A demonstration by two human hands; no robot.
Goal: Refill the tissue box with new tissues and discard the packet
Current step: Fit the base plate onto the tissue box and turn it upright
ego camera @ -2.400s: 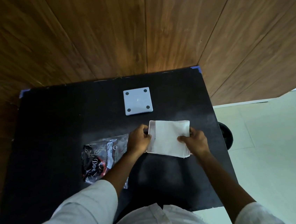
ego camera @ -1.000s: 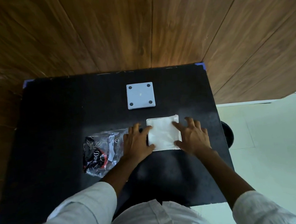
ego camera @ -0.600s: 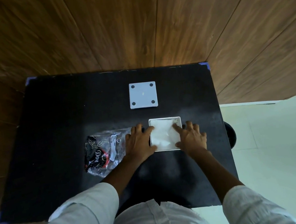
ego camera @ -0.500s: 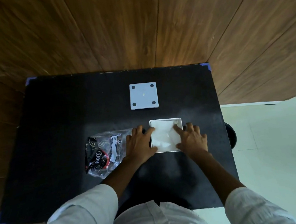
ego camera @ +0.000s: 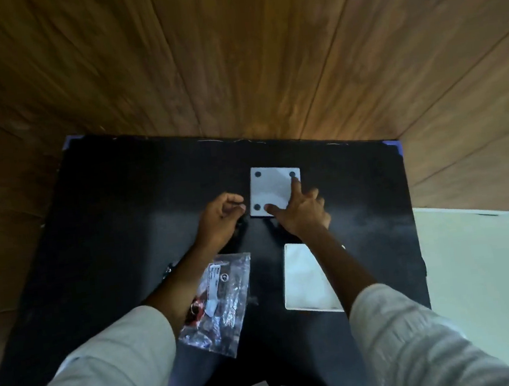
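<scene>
Both hands reach toward the upper middle of the frame, where the square white base panel (ego camera: 273, 190) with dark round feet lies flat on the black table (ego camera: 124, 222). The right hand (ego camera: 301, 213) has its fingers spread open and resting on the panel's right part, forefinger stretched toward the far right foot; it grips nothing. The left hand (ego camera: 220, 220) sits just beside the panel's left edge with fingers loosely curled — whether they touch the edge, I cannot tell.

The step in hand looks like picking up the panel to close the tissue box (ego camera: 307, 278), which lies at lower right of centre with white tissues filling its open face. To do it well, I would pinch the panel by opposite edges rather than press on its flat face, lift it level, carry it down over the box and square the corners before pushing home — a tilted fit may crumple the top tissue.

The emptied packet (ego camera: 221, 303) lies crinkled at lower centre, partly under the left forearm, not yet discarded.

Count: one panel, one box, one packet, two hands; three feet show on the panel.
</scene>
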